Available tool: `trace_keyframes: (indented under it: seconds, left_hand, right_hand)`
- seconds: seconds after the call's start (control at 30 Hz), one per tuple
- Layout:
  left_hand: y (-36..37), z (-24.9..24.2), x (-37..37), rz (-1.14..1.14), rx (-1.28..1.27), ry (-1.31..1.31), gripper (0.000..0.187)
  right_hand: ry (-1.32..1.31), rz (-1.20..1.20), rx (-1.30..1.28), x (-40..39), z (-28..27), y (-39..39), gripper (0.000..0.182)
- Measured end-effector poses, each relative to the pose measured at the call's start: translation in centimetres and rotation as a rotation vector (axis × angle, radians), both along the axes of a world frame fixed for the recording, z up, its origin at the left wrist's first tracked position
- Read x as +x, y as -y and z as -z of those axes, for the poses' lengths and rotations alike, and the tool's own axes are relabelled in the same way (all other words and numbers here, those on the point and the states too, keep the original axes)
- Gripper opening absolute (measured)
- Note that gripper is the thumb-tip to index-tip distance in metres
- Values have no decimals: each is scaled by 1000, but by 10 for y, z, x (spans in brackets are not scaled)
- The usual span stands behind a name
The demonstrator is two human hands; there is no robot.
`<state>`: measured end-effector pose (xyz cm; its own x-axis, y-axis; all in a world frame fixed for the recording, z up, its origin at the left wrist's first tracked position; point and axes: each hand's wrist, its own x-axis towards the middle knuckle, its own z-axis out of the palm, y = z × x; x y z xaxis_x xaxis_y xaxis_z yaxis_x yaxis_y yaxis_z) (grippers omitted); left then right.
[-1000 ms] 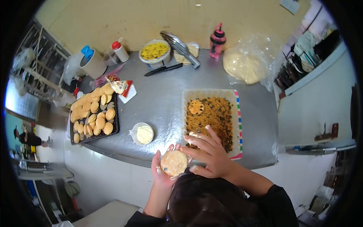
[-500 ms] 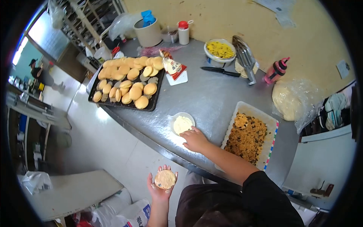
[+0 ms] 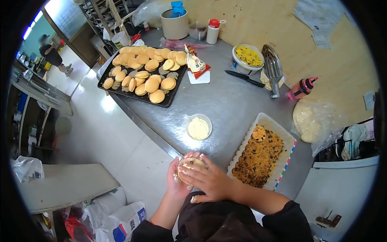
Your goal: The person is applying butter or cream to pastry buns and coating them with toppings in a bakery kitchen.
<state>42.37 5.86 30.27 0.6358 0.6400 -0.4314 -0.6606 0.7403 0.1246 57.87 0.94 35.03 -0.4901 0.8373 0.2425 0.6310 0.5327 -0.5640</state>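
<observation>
My left hand (image 3: 174, 179) is cupped around a small round cake (image 3: 192, 161) at the counter's front edge, with white smears on its fingers. Flat across the top of that cake lies my right hand (image 3: 209, 180), fingers extended and covering part of it; its thumb also carries white cream. Just beyond both hands stands a small white bowl (image 3: 209, 119) of pale cream (image 3: 198, 129). To the right, a white plastic tub (image 3: 288, 159) contains brown crumbs with dark bits (image 3: 258, 159), and a round crumb-coated piece (image 3: 259, 133) rests at its far end.
A black baking tray (image 3: 165, 103) full of round golden cakes (image 3: 151, 85) is at the left. Farther back are a red-and-white packet (image 3: 197, 66), a knife (image 3: 244, 78), a yellow-filled tub (image 3: 248, 56), tongs (image 3: 274, 72), a pink bottle (image 3: 300, 88) and bagged dough (image 3: 308, 119). A person (image 3: 52, 54) stands far left.
My right hand has left the cream bowl and come down onto the cake. My left hand has raised the cake to the counter's edge. The camera view has shifted.
</observation>
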Motion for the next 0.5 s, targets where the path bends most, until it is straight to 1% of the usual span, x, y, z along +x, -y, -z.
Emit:
trace_keyframes:
  seconds: [0.07,0.1,0.17,0.23,0.33,0.43,0.5]
  left_hand:
    - [-2,-5,17,21,-8,-55,52]
    - [-2,-6,23,33,-9,-83,52]
    - [-3,-4,32,51,5,-48,52]
    - [-3,-3,41,40,-22,-47,51]
    - [-6,-2,46,21,-111,147,46]
    - [-9,-10,47,50,-54,100,51]
    - [-9,-19,49,130,-20,108,54]
  right_hand:
    - [105,62,7,-1,-1,11,75]
    - [127,79,-6,1,-4,15,76]
    - [171,113,-32,7,-12,24,76]
    - [197,101,-21,13,-14,35,75]
    - [214,86,6,29,-14,53,73]
    - [204,105,25,52,-13,64,70]
    - [191,84,36,56,-18,59,68]
